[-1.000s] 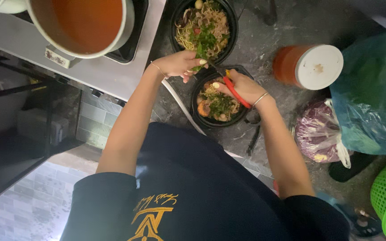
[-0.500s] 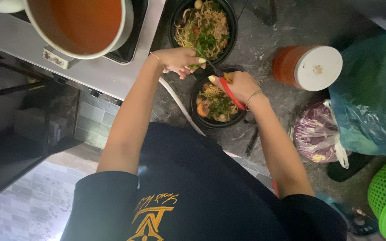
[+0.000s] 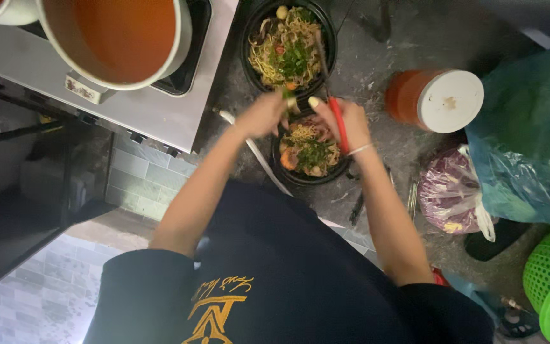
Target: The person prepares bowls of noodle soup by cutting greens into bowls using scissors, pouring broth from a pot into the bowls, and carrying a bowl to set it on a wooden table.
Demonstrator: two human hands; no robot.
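Only 1 view exists, from a camera worn on the person's head. It looks almost straight down along the person's dark shirt [image 3: 288, 274] and both forearms to a grey counter [image 3: 377, 64], so the scene is seen from above. The left hand [image 3: 263, 114] and the right hand [image 3: 346, 122] sit near the middle of the frame, fairly close. A pot of orange broth [image 3: 119, 35] is cut off by the top edge, and a tiled floor [image 3: 39, 299] lies far below at lower left.

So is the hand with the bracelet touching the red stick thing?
Touching. The head view shows the right hand wrapped around the red-handled tool, fingers over its handle, above the near bowl of noodles.
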